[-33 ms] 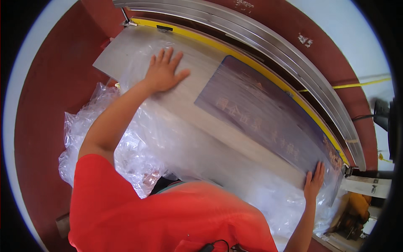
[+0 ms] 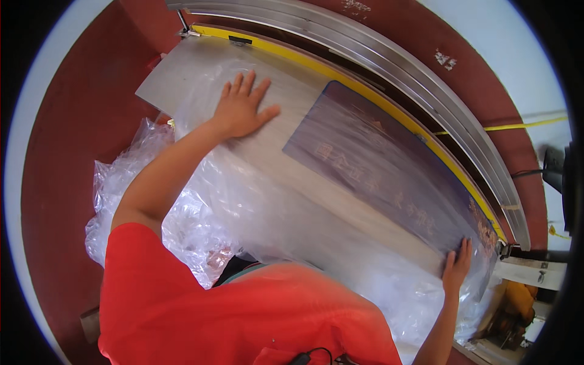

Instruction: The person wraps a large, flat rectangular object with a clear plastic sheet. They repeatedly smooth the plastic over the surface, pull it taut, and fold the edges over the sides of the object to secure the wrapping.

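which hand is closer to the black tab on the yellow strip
Left. The left hand is spread over the plastic, just below the black tab in the picture; the right hand is much farther off, down at the lower right.

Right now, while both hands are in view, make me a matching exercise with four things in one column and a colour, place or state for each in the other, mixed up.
Things:
1. Left hand
2. Right hand
3. Shirt
4. Plastic wrap

Descriptions:
A. Red
B. By the lower right end of the dark panel
C. Clear and crumpled
D. Fingers spread, left of the dark panel

Pairs: 1-D, 2-B, 3-A, 4-C
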Available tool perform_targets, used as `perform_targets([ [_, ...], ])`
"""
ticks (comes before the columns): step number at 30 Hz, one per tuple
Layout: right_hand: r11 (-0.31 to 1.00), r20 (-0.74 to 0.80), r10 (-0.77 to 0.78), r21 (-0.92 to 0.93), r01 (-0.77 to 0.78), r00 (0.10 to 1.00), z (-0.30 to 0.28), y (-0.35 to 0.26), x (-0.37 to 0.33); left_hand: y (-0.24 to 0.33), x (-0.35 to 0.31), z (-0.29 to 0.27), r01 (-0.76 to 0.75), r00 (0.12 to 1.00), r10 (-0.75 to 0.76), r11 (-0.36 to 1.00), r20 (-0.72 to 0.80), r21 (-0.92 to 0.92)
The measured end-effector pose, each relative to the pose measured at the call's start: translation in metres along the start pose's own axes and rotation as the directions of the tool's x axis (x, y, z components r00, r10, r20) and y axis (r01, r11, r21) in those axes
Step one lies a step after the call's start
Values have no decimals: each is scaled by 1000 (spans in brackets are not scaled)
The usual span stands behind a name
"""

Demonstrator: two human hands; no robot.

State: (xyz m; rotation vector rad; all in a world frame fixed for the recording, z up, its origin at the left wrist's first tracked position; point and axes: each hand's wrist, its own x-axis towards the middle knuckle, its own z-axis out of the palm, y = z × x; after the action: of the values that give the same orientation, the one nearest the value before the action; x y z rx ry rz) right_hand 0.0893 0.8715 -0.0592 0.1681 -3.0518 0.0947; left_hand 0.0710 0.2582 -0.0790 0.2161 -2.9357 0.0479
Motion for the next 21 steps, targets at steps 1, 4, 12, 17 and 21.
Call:
perform_targets([
  [1,998,37,55,30,-56,998,1,16,0,5,-3,1,-16,999,17,999,41,-28],
  [4,1000,-247,-14,9,17,969,-4,-6,24,0,14,-3,120,992,-119,992,-27,23],
  [12,986,-81,124,-101,-131,989,13,27,25,11,-2,-10,-72,997,71,997,27,42],
  [17,987,-61,112,-112,-118,992,13,35,30,-14,22,3,-383,924,379,915,-50,-124],
  [21,986,-62,101,-127,-108,993,15,27,34,-94,32,4,-166,984,164,986,-64,-32],
])
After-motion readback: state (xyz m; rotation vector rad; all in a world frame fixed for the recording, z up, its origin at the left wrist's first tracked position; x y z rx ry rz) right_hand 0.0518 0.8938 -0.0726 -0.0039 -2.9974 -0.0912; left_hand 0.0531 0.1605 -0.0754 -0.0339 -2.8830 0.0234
